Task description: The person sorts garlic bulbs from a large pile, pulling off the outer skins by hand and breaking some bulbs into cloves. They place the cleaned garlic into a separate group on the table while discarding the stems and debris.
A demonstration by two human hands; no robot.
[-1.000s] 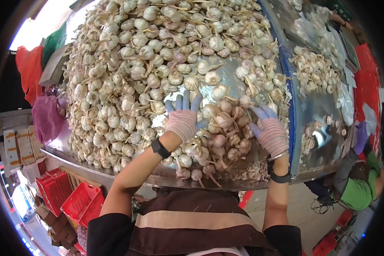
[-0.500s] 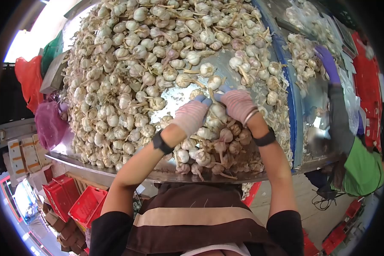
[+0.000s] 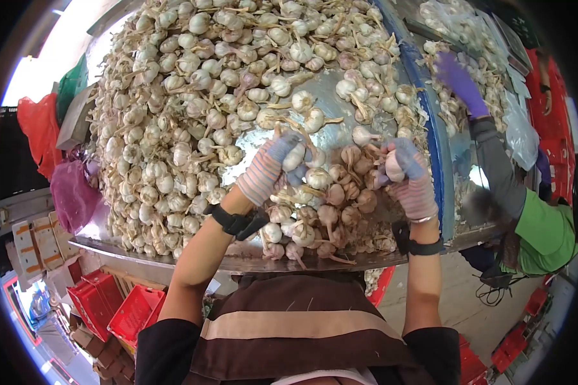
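left hand (image 3: 271, 168) curled round a garlic bulb (image 3: 294, 156); right hand (image 3: 410, 176) gripping another bulb (image 3: 393, 167), garlic heap (image 3: 192, 109) on steel table (image 3: 237, 260)

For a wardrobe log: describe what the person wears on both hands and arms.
Both the left hand and the right hand wear knit gloves striped pink and white with blue-grey fingertips. Each wrist carries a black band, the right also a thin silver bangle. Short black sleeves cover the upper arms; the forearms are bare.
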